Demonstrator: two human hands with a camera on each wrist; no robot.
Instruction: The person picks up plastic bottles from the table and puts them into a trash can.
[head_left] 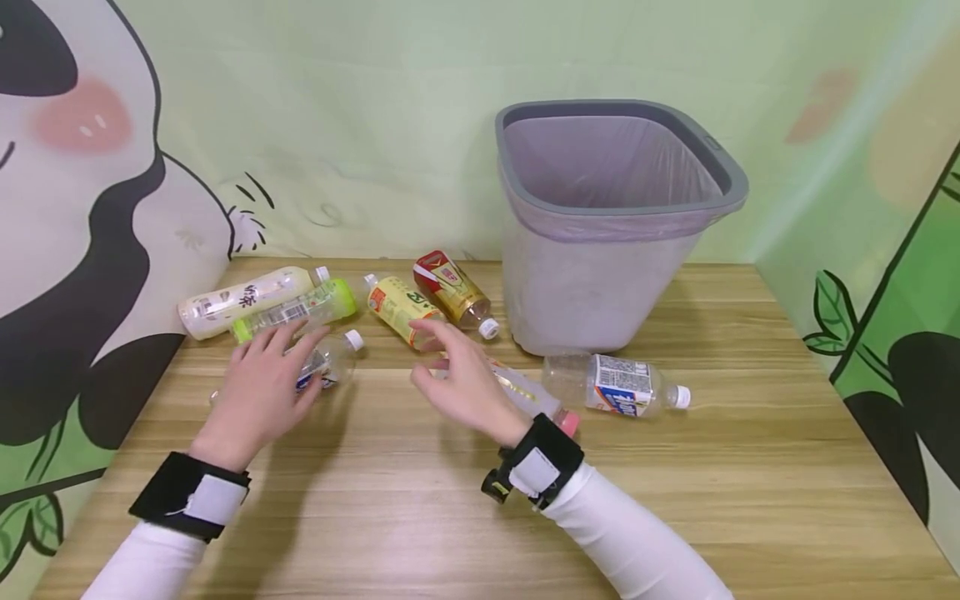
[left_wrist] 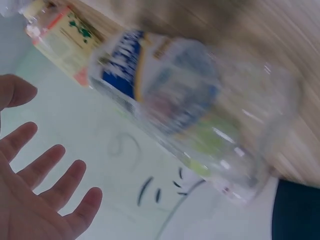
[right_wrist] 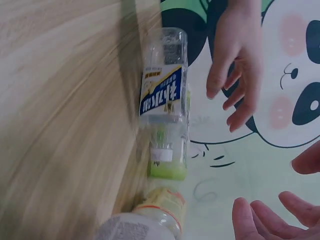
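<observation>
My left hand (head_left: 262,383) hovers with spread fingers over a clear plastic bottle (head_left: 333,362) that has a white cap and a blue-and-white label. In the left wrist view a gap separates the fingers (left_wrist: 52,162) from that bottle (left_wrist: 165,85). My right hand (head_left: 472,379), fingers loosely bent and holding nothing, is above a bottle with a pink cap (head_left: 528,392), partly covering it. The right wrist view has the right fingers (right_wrist: 270,220) apart from the clear bottle (right_wrist: 162,95) lying on the wood.
A lined grey-rimmed bin (head_left: 577,283) stands at the back right. Before it lies another clear bottle (head_left: 622,387). Behind the hands lie a yellow-label bottle (head_left: 401,308), a red-and-gold-label bottle (head_left: 453,292), a cream bottle (head_left: 240,304) and a green-capped bottle (head_left: 300,310).
</observation>
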